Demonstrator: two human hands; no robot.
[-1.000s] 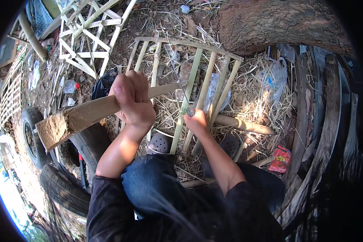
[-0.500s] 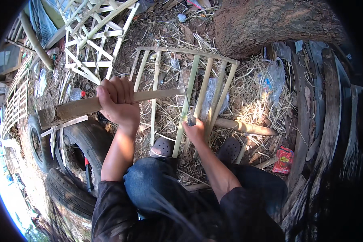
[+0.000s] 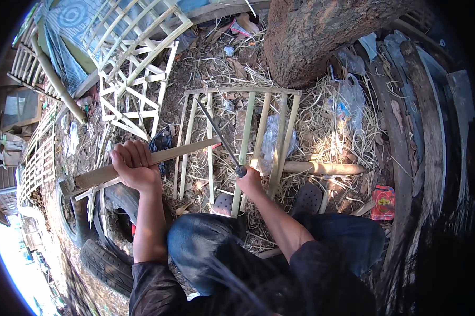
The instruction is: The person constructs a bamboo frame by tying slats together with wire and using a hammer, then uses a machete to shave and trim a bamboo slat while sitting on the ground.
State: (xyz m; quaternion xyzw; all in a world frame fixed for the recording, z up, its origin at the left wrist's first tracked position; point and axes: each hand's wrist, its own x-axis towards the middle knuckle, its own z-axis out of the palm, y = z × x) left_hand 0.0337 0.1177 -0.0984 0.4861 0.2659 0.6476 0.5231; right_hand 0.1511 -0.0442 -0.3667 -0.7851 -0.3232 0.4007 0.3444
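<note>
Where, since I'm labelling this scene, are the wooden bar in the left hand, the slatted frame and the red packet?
Wooden bar (image 3: pixel 177 151): head view, on its narrower section.
Slatted frame (image 3: pixel 246 136): head view, on one of its middle slats.
Red packet (image 3: pixel 383 203): head view, on the middle of its face.

We've got a tan wood pc (image 3: pixel 178 151), dk-grey knife (image 3: pixel 219 131), pale yel-green slats (image 3: pixel 247 129), blue jeans (image 3: pixel 203 247), red pkt (image 3: pixel 383 204) w/ yel centre, lt-blue cloth (image 3: pixel 74 20) w/ pale rings!

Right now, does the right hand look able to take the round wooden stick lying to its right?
Probably not directly: the right hand is closed around a long thin tool. Most of the round wooden stick lies uncovered, though.
</note>
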